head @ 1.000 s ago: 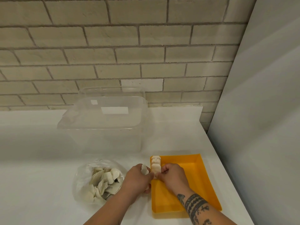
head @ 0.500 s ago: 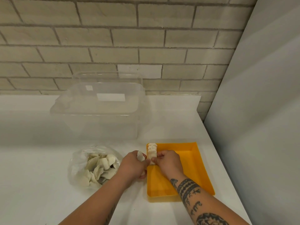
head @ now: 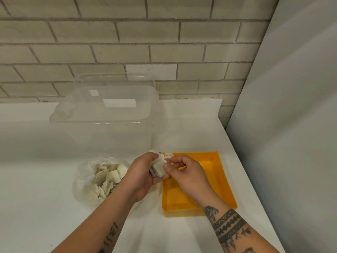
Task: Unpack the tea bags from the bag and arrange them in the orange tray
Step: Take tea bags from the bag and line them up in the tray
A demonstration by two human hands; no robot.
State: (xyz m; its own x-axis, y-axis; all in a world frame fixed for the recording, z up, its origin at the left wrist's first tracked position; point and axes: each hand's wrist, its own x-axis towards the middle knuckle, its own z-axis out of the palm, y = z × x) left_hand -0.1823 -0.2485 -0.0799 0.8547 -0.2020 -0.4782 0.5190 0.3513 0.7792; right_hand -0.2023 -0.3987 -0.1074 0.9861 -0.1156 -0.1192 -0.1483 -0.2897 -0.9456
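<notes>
White tea bags [head: 159, 166] in left hand [head: 140, 173]; right fingers [head: 176, 159] apparently pinch one.

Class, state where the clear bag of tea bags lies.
Head view: the clear bag lies on the counter, left of the left hand, in front of the clear tub.

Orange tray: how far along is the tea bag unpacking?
Done: a few white tea bags sit in the far-left corner of the rectangular orange plastic tray. In hand: the left hand grips a small stack of tea bags; the right hand pinches at it. Left: the clear plastic bag holds many more.
</notes>
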